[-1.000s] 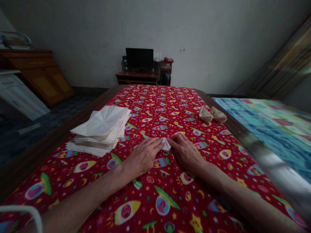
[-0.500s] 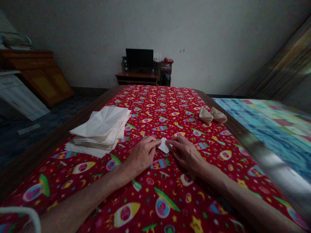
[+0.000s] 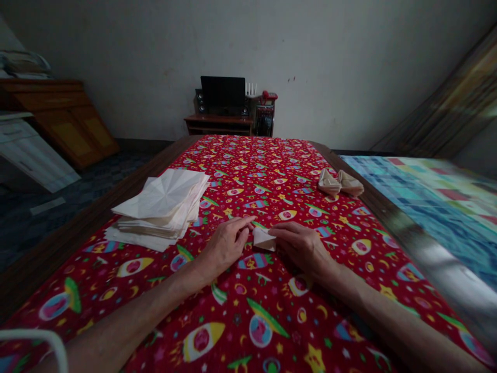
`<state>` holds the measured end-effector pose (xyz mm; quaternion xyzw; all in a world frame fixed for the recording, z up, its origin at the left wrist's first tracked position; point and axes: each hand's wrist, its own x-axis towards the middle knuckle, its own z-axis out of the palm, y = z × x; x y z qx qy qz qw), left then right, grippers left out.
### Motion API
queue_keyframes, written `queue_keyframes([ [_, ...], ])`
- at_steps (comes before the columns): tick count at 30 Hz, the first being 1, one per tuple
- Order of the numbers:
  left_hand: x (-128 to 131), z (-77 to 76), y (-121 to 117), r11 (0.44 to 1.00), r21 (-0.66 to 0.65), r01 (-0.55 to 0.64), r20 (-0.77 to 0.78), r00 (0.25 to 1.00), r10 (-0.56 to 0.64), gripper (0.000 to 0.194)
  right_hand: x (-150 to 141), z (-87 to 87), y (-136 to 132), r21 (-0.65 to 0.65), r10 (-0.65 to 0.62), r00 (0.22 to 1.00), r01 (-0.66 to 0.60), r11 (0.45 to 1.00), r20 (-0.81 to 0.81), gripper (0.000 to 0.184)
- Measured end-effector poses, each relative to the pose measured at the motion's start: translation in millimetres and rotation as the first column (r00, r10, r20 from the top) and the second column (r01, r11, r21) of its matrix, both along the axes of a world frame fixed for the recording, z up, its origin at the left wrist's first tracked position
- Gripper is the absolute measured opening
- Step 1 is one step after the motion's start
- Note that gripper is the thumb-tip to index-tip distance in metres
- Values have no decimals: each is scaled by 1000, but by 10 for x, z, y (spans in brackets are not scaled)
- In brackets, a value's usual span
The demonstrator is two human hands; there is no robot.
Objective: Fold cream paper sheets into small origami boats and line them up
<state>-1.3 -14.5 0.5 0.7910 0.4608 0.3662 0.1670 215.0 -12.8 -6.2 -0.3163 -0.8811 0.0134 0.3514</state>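
Note:
A small folded piece of white paper point(image 3: 264, 240) rests on the red tablecloth in front of me. My right hand point(image 3: 305, 246) pinches its right side between thumb and fingers. Just left of the paper is my left hand point(image 3: 229, 242), its index finger stretched out and the thumb apart beneath; it looks free of the paper. Farther left lies a stack of creased white paper sheets point(image 3: 166, 194), the top one marked with folds fanning from its middle. Two folded paper shapes point(image 3: 340, 184) sit together near the table's right edge.
The printed red tablecloth point(image 3: 248, 321) covers a dark wooden table. A white curved cable or tube point(image 3: 42, 335) shows at the bottom left. Beyond the table stand a monitor point(image 3: 223, 92) and speakers; a bed point(image 3: 423, 207) is at the right, a wooden cabinet point(image 3: 72, 122) at the left.
The folded paper has been turned, now showing a flat face with a lower edge. My left fingers have come off it, while my right hand has kept hold.

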Motion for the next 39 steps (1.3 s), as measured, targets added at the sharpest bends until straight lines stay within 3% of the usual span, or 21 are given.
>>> queue_keyframes([
  [4, -7, 25, -2, 1000, -19, 13, 27, 1000, -13, 31, 2, 53, -52, -41, 16, 996, -20, 999, -87, 20],
  [8, -17, 80, -6, 977, -154, 146, 96, 987, -132, 26, -13, 67, -73, -61, 54, 986, -65, 996, -161, 22],
  [11, -27, 111, -13, 952, -244, 186, 142, 978, -155, 23, -19, 63, -75, -55, 67, 980, -78, 995, -186, 22],
  [17, -16, 129, -35, 964, -248, 100, 24, 995, -97, 33, -31, 67, -90, -27, 72, 974, -80, 996, -216, 18],
  [23, 1, 201, -45, 941, -324, 95, 46, 995, -85, 39, -67, 51, -131, 38, 76, 982, -70, 997, -172, 14],
  [33, -14, 302, -58, 907, -402, 124, 56, 992, -111, 28, -70, 35, -153, 42, 97, 978, -91, 995, -186, 16],
  [39, -13, 222, -56, 866, -482, 131, 126, 989, -80, 22, -51, 91, -181, 51, 92, 981, -84, 995, -171, 19],
])
